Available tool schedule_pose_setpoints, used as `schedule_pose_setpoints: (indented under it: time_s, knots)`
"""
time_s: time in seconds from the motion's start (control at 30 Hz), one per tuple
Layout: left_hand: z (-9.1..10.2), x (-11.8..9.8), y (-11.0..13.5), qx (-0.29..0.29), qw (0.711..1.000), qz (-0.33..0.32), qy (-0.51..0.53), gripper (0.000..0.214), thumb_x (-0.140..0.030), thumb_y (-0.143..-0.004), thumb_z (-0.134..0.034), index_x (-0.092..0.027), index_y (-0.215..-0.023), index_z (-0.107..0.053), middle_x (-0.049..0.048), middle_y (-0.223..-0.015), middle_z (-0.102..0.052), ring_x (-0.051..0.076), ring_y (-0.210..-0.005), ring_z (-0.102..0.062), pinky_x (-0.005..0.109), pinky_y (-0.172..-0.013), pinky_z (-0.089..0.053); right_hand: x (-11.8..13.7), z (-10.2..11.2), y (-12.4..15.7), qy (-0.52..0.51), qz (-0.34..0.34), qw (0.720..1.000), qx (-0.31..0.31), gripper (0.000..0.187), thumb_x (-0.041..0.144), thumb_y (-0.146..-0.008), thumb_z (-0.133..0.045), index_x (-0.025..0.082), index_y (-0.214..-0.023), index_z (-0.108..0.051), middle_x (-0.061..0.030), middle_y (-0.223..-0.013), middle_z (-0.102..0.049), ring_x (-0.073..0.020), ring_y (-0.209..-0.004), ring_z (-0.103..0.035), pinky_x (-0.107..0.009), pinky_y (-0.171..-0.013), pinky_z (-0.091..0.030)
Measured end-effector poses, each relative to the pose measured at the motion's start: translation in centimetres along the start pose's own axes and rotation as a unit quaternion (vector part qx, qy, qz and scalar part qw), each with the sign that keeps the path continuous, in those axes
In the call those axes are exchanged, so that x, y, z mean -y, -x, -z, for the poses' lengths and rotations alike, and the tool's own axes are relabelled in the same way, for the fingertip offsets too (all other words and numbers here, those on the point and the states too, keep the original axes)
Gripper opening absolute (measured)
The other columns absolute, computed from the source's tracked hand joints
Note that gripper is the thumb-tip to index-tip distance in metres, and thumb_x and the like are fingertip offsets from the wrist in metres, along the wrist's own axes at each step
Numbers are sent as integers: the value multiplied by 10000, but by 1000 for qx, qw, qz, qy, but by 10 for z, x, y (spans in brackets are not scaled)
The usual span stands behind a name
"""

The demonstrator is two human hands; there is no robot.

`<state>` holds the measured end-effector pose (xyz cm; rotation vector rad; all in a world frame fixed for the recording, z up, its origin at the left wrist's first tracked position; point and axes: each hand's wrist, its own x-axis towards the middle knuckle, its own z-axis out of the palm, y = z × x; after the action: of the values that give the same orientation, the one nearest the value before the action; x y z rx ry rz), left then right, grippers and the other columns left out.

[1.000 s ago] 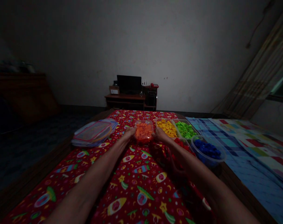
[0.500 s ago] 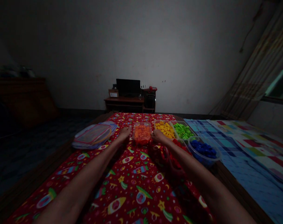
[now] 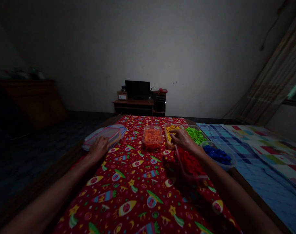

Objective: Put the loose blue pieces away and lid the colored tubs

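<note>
A clear box of orange bricks point(image 3: 152, 136) stands alone on the red patterned cloth point(image 3: 138, 182), with neither hand on it. My left hand point(image 3: 98, 149) lies with fingers spread on the near edge of a stack of clear lids point(image 3: 106, 135) at the left. My right hand point(image 3: 182, 138) hovers over the box of yellow bricks point(image 3: 169, 131), fingers loosely apart and nothing visible in them. Next to that are a box of green bricks point(image 3: 195, 135), a tub of blue bricks point(image 3: 217, 155) and a box of red bricks point(image 3: 190, 164) under my right forearm.
A checked blue sheet point(image 3: 247, 152) covers the surface to the right. A low desk with a dark monitor point(image 3: 137, 89) stands against the far wall. A curtain point(image 3: 274, 81) hangs at the right. The room is dim.
Both hands have let go of the orange box, which stays put. My left hand moved left onto the lids; my right hand moved right over the yellow box.
</note>
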<state>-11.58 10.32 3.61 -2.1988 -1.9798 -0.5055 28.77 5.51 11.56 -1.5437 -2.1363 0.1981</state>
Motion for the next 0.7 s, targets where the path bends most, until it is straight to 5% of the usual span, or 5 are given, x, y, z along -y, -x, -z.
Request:
schedule_pose_setpoints:
  time_s: [0.2,0.37,0.5,0.63,0.7]
  knots:
    - [1,11,-12,-8,993,6,117,237,-278,-665,-523,-160,-857,-600,105,-904,-647,278,-946,-583,340,-852,-450,-5,-5,17,-21,-1,1000,8,283,232,-873,-443,120,-917,-700,-65,-695,-703,-129,-612,-625,-211,-611,-412]
    - [24,21,-5,-127,982,36,133,252,-320,-745,-443,-177,-891,-590,72,-876,-586,270,-972,-552,352,-908,-430,-10,-4,33,-4,17,1000,-19,318,245,-874,-434,136,-995,-706,-73,-774,-722,-140,-656,-632,-219,-602,-402]
    - [57,4,-1,-218,958,103,155,262,-306,-768,-441,-181,-930,-603,136,-999,-592,333,-1042,-538,429,-934,-422,-13,1,44,6,22,1000,-20,340,269,-892,-421,144,-1062,-687,-76,-807,-721,-145,-680,-632,-226,-618,-403]
    - [84,-49,10,-270,869,208,360,263,-330,-751,-559,-204,-976,-608,54,-944,-657,271,-985,-595,428,-906,-474,-20,12,68,119,-13,992,-33,325,229,-893,-436,135,-1123,-644,-113,-847,-706,-179,-700,-624,-255,-601,-372]
    - [91,-84,21,-262,769,190,551,275,-317,-759,-579,-188,-1002,-591,7,-873,-672,194,-881,-627,390,-858,-517,-22,15,91,177,-14,984,-30,297,192,-891,-431,145,-1101,-636,-114,-856,-691,-183,-708,-612,-265,-592,-355]
